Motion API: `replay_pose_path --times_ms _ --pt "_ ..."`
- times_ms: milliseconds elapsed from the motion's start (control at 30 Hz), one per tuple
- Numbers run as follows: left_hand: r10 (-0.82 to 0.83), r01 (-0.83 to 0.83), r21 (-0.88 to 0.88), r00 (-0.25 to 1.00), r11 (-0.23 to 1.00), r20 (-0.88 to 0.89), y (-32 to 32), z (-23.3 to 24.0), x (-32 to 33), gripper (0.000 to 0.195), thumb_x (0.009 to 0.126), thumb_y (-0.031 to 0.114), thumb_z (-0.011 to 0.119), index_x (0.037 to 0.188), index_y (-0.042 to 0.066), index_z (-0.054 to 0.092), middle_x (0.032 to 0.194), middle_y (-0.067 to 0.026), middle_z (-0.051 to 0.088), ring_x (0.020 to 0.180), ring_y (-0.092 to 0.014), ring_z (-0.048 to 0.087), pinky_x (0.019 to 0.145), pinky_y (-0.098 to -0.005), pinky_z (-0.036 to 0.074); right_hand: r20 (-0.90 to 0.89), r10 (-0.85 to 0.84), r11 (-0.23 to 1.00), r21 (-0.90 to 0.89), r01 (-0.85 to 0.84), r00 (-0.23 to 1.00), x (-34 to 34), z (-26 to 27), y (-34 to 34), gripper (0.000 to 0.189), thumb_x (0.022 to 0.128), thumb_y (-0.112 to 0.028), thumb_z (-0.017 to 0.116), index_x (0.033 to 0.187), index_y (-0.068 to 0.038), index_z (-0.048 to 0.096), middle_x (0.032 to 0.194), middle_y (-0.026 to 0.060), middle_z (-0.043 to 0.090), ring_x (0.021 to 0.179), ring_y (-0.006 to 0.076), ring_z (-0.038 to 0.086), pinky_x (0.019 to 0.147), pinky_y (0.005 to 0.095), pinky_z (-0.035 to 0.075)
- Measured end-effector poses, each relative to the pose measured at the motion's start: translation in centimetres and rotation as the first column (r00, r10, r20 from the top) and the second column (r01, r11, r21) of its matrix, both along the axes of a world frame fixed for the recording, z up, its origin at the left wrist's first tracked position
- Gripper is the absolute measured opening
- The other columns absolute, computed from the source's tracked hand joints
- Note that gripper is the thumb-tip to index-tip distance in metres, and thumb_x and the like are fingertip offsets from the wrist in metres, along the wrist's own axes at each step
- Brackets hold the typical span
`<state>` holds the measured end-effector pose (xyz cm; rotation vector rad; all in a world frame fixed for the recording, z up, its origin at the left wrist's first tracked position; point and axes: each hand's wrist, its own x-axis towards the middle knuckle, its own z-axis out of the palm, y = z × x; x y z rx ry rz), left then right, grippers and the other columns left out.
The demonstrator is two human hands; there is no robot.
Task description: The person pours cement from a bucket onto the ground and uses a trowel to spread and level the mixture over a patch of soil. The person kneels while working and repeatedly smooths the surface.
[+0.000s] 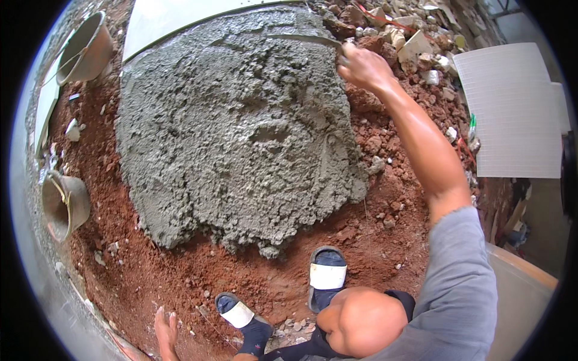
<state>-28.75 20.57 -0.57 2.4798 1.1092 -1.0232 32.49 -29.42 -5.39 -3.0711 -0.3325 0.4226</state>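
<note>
A thick bed of wet grey mortar [235, 135] covers the red soil before me, its surface rough with a small hollow near the middle. At the bed's top right edge my right hand [361, 65] is closed around the handle of a trowel [307, 39]. The trowel's thin blade points left and lies on the mortar. Low on the left, my left hand [166, 327] is held over the soil, its fingers apart and nothing in it. A large pale tile [180, 20] adjoins the mortar's far edge. A thin string [368, 225] runs past the right side of the bed.
Two buckets, one at the upper left [97, 49] and one lower [76, 203], stand on the left. Stones and rubble [406, 40] lie at the upper right, beside a white gridded panel [515, 113]. My sandalled feet [328, 275] are on the red soil [180, 280] below the mortar.
</note>
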Motion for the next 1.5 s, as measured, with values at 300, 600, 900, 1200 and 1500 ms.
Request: replay_pose_path --times_ms 300,600,900,1200,1500 --pt "0.129 -0.129 -0.006 0.986 0.992 0.102 1.7 0.6 -6.1 0.053 0.095 0.027 0.055 0.134 -0.008 0.046 0.136 -0.0273 0.048 0.130 -0.039 0.044 0.110 -0.0402 0.031 0.092 0.250 0.968 -0.003 -0.251 0.964 -6.1 -5.0 -5.4 0.020 0.086 -0.022 0.059 0.089 -0.005 0.050 0.084 0.0161 0.065 0.078 0.0347 0.066 0.071 0.0497 0.053" --pt "0.096 -0.093 -0.039 0.992 0.995 0.078 2.1 -0.4 -9.0 0.055 0.094 0.030 0.057 0.133 -0.007 0.046 0.134 -0.0276 0.051 0.127 -0.039 0.047 0.107 -0.0407 0.035 0.016 0.196 0.980 -0.021 -0.196 0.980 -23.9 -3.5 -16.1 0.015 0.092 -0.015 0.055 0.079 -0.011 0.046 0.068 0.0030 0.052 0.061 0.0139 0.054 0.056 0.0303 0.055" --pt "-0.028 0.026 0.010 0.983 1.000 0.181 1.2 0.8 -2.7 0.054 0.092 0.030 0.059 0.131 -0.007 0.049 0.132 -0.0266 0.052 0.125 -0.039 0.049 0.106 -0.0404 0.037 0.106 0.073 0.989 0.118 -0.085 0.992 -8.3 -1.5 2.0 0.034 0.082 -0.030 0.066 0.107 -0.008 0.057 0.106 0.0180 0.066 0.099 0.0373 0.063 0.083 0.0496 0.050" --pt "0.129 -0.130 -0.003 0.981 0.991 0.142 -0.6 1.5 -6.2 0.053 0.092 0.031 0.059 0.130 -0.004 0.051 0.132 -0.0254 0.053 0.126 -0.038 0.048 0.106 -0.0408 0.037 0.037 0.339 0.936 0.091 -0.341 0.940 -8.1 -4.5 5.3 0.015 0.084 -0.016 0.053 0.091 -0.004 0.058 0.091 0.0168 0.068 0.089 0.0326 0.068 0.077 0.0481 0.054" --pt "0.222 -0.222 -0.018 0.974 0.975 0.044 0.2 0.6 -10.3 0.056 0.092 0.032 0.057 0.133 -0.005 0.048 0.135 -0.0266 0.050 0.127 -0.039 0.047 0.107 -0.0408 0.035 -0.020 0.502 0.865 -0.019 -0.502 0.865 -20.1 -2.7 -10.4 0.008 0.083 -0.011 0.060 0.083 -0.008 0.052 0.064 0.0085 0.053 0.060 0.0229 0.060 0.057 0.0376 0.054"
